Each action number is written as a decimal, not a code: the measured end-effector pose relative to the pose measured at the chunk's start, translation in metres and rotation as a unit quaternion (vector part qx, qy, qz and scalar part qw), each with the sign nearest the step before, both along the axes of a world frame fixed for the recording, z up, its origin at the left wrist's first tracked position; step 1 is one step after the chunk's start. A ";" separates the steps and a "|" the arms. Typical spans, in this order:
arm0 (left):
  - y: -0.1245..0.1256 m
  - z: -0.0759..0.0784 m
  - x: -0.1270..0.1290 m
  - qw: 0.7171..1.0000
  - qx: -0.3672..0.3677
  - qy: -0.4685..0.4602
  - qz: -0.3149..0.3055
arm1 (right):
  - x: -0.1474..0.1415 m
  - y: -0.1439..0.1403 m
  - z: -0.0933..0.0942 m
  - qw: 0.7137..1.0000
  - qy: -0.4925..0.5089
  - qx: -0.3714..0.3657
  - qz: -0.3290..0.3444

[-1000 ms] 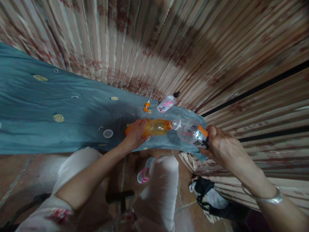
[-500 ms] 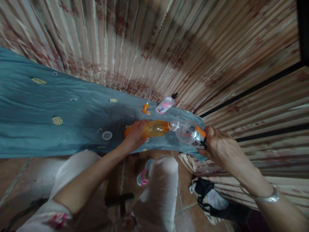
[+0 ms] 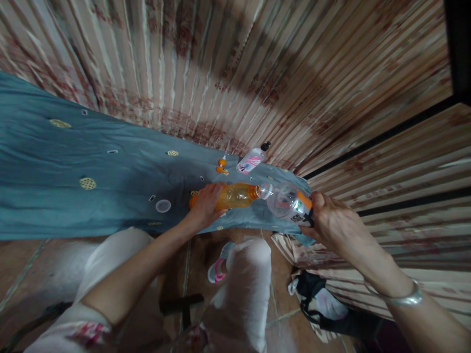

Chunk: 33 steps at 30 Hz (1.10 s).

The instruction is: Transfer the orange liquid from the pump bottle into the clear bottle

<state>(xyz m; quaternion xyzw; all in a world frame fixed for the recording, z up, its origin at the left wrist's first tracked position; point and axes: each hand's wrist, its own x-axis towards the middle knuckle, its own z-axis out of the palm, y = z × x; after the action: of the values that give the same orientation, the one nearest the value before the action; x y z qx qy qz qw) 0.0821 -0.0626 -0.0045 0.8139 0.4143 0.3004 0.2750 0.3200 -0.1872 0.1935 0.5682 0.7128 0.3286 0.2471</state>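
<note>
My left hand (image 3: 204, 205) grips an orange bottle (image 3: 235, 195) lying on its side over the teal cloth (image 3: 73, 162). My right hand (image 3: 331, 220) holds a clear bottle (image 3: 289, 202) with an orange-and-white label, tipped sideways. The two open mouths meet between the hands. The orange bottle holds orange liquid; the clear one looks nearly empty.
A white round lid (image 3: 163, 206) lies on the cloth left of my left hand. Two small orange caps (image 3: 221, 164) and a small clear bottle with a pink label and black cap (image 3: 252, 160) lie farther back. A striped curtain (image 3: 257, 73) hangs behind. A black bag (image 3: 331, 309) sits on the floor at the right.
The view shifted slightly; both hands and the two joined bottles stay almost where they were.
</note>
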 end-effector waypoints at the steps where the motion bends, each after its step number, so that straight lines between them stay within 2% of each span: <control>1: 0.000 0.000 0.000 1.000 0.002 0.000 -0.001 | 0.000 0.000 0.000 1.000 -0.001 -0.001 0.000; 16: 0.002 -0.010 0.001 0.999 0.025 -0.019 0.008 | 0.004 0.000 -0.003 1.000 0.008 0.001 0.002; 25: 0.006 -0.008 -0.001 0.999 0.017 -0.028 0.012 | 0.003 0.006 -0.004 1.000 0.008 0.013 0.027; 33: 0.007 -0.009 0.000 1.000 0.012 -0.026 0.013 | 0.005 0.007 -0.006 1.000 0.011 0.012 0.011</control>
<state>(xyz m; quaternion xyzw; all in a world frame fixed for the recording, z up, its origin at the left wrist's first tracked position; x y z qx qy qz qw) 0.0818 -0.0557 -0.0132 0.8035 0.4139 0.3300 0.2724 0.3247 -0.1799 0.1875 0.5669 0.7176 0.3336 0.2288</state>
